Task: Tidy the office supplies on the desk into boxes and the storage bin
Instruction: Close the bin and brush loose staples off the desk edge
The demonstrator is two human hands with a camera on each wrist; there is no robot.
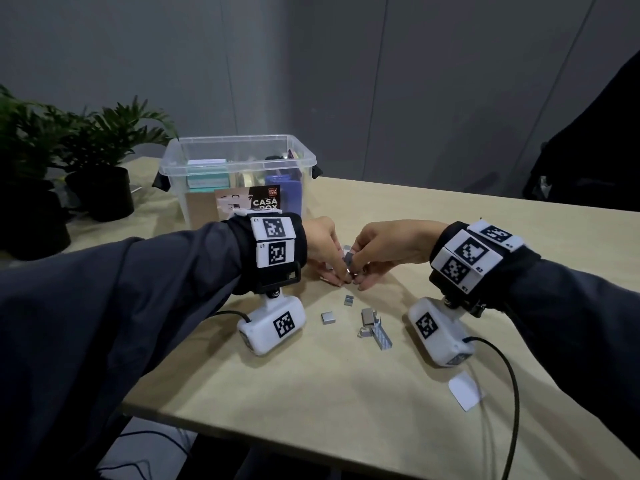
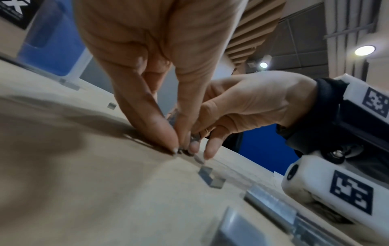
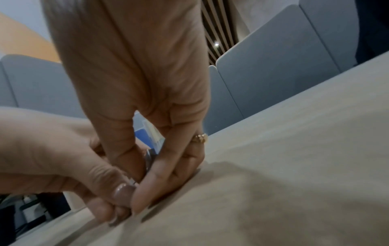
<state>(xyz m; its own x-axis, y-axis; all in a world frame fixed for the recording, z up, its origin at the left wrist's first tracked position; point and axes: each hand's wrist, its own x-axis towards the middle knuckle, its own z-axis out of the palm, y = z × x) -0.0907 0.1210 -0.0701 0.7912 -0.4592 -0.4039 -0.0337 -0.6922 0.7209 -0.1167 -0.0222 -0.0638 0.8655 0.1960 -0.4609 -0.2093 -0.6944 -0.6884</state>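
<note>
Staple strips [image 1: 375, 329] scattered mid-frame on desk [image 1: 346, 393]; one strip [image 1: 348, 259] pinched between left hand [image 1: 323, 242] and right hand [image 1: 388, 242]. Judged light, brittle, slippery; best taken by long flat sides.

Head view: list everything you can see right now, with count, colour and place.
storage bin: one, clear, far side of desk, holding boxes and a blue item
staple strips: several, silver, loose on desk near the hands
paper slip: one, white, right near edge
potted plants: two, green in black pots, far left
desk: one, light wood
left hand: pinching staples at the desk
right hand: pinching the same staples
</note>
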